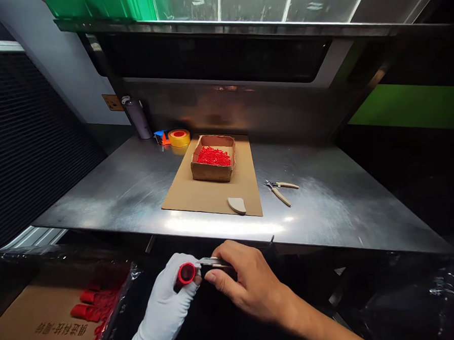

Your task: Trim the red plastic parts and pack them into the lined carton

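My left hand (163,301), in a white glove, is wrapped round a red plastic tube-shaped part (186,273) with its round open end facing up toward me. My bare right hand (251,280) grips a knife (212,261) between thumb and bent fingers, most of its handle hidden in the palm. The metal blade points left and its tip reaches the gloved fingers beside the tube's rim; whether it touches the red part I cannot tell. Both hands are held in front of the metal table's near edge, below the tabletop.
On the metal table (320,205), a cardboard sheet (198,197) carries a small box (212,173) of red bits and a beige quarter-round piece (237,205). Nippers (283,190) lie right, tape (178,138) and a bottle (137,118) back left. Several red parts (86,312) fill a lined carton lower left.
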A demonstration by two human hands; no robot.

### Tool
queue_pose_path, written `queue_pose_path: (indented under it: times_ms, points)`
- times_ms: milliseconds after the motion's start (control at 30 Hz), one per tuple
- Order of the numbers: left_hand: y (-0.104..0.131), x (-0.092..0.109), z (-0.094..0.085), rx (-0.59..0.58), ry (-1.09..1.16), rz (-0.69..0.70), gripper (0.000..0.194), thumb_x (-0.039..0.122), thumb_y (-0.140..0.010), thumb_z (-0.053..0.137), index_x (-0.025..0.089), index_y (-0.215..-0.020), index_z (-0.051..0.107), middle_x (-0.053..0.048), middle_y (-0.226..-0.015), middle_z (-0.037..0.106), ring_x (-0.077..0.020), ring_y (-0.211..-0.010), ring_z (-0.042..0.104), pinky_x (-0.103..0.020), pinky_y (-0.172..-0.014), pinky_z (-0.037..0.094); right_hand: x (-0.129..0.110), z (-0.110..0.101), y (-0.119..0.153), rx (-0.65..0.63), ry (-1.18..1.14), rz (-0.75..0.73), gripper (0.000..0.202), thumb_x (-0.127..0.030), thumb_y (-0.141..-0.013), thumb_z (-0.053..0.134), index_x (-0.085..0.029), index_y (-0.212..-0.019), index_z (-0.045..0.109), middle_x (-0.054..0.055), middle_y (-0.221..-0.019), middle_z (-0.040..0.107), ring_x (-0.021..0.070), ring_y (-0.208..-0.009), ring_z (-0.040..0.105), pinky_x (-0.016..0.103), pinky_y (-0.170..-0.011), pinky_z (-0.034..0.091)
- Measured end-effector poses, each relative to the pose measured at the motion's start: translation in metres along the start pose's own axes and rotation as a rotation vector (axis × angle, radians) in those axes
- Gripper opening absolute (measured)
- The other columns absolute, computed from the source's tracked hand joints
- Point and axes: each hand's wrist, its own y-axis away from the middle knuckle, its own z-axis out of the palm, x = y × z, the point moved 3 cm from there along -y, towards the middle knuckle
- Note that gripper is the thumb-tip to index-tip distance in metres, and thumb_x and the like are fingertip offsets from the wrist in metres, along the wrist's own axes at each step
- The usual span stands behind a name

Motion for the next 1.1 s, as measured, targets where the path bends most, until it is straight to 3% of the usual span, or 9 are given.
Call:
queue_pose_path:
  times_ms: [200, 367, 500, 633, 700, 800, 1000, 1100]
  points:
    - [-0.001, 0.002, 0.008, -0.102, 0.076, 0.006, 0.021, 0.043, -0.093, 0.059, 0.022, -0.095, 0.062, -0.001, -0.089, 0.061, -0.0181, -0.082, 0.06, -0.027, -0.075, 0.048, 0.002, 0.011, -0.006, -0.03, -0.23, 0.066, 0.017, -0.03, -0.081, 0.071, -0.019, -0.083, 0.059, -0.004, -0.074, 0.055, 0.0111, -0.065, 0.048, 0.023, -0.059, 0.033]
    - [0.001, 0.008, 0.013, -0.166, 0.031, 0.059, 0.019, 0.038, -0.096, 0.053, 0.021, -0.089, 0.059, -0.001, -0.089, 0.058, -0.0162, -0.081, 0.057, -0.025, -0.077, 0.049, 0.014, 0.02, -0.014, -0.158, -0.472, 0.148, 0.016, -0.026, -0.084, 0.065, -0.017, -0.074, 0.056, -0.005, -0.068, 0.051, 0.0099, -0.063, 0.043, 0.022, -0.057, 0.032]
    - [0.003, 0.005, 0.013, -0.226, -0.067, 0.004, 0.023, 0.038, -0.097, 0.048, 0.02, -0.083, 0.056, -0.002, -0.083, 0.055, -0.0179, -0.079, 0.054, -0.027, -0.074, 0.048, 0.015, 0.011, -0.019, -0.083, -0.443, 0.138, 0.016, -0.025, -0.086, 0.063, -0.017, -0.073, 0.058, -0.005, -0.067, 0.05, 0.0099, -0.063, 0.043, 0.022, -0.059, 0.034]
    - [0.002, 0.004, 0.017, -0.29, 0.005, -0.011, 0.017, 0.029, -0.093, 0.052, 0.021, -0.105, 0.059, -0.006, -0.106, 0.062, -0.0223, -0.097, 0.059, -0.031, -0.089, 0.05, 0.004, 0.012, -0.019, -0.177, -0.426, 0.07, 0.016, -0.029, -0.076, 0.078, -0.019, -0.081, 0.067, -0.003, -0.079, 0.059, 0.0118, -0.072, 0.053, 0.022, -0.065, 0.039]
    - [0.001, 0.005, 0.019, -0.304, 0.023, -0.02, 0.02, 0.024, -0.09, 0.052, 0.021, -0.109, 0.06, -0.006, -0.111, 0.062, -0.0226, -0.099, 0.059, -0.031, -0.091, 0.05, 0.003, 0.018, -0.019, -0.215, -0.488, 0.09, 0.014, -0.029, -0.078, 0.075, -0.018, -0.076, 0.066, -0.002, -0.078, 0.061, 0.0124, -0.072, 0.055, 0.023, -0.065, 0.04]
    - [0.001, 0.006, 0.02, -0.291, 0.005, -0.038, 0.019, 0.022, -0.091, 0.049, 0.02, -0.105, 0.061, -0.006, -0.102, 0.064, -0.022, -0.091, 0.061, -0.03, -0.086, 0.051, 0.01, 0.029, -0.021, -0.237, -0.604, 0.211, 0.015, -0.027, -0.082, 0.068, -0.017, -0.073, 0.062, -0.002, -0.07, 0.062, 0.0122, -0.065, 0.054, 0.023, -0.06, 0.04]
    - [-0.001, 0.009, 0.017, -0.346, -0.035, -0.015, 0.023, 0.036, -0.095, 0.046, 0.02, -0.081, 0.054, -0.003, -0.082, 0.057, -0.0187, -0.078, 0.053, -0.026, -0.072, 0.047, 0.023, 0.02, -0.024, -0.031, -0.436, 0.246, 0.031, -0.034, -0.087, 0.062, -0.018, -0.064, 0.048, -0.005, -0.06, 0.045, 0.0095, -0.059, 0.038, 0.022, -0.053, 0.028]
    - [-0.001, 0.007, 0.017, -0.354, -0.021, -0.055, 0.014, 0.031, -0.094, 0.046, 0.021, -0.086, 0.054, -0.003, -0.087, 0.057, -0.0182, -0.08, 0.052, -0.026, -0.078, 0.048, 0.015, 0.017, -0.022, -0.118, -0.394, 0.195, 0.031, -0.036, -0.086, 0.066, -0.018, -0.067, 0.049, -0.006, -0.063, 0.046, 0.0093, -0.061, 0.04, 0.022, -0.053, 0.029]
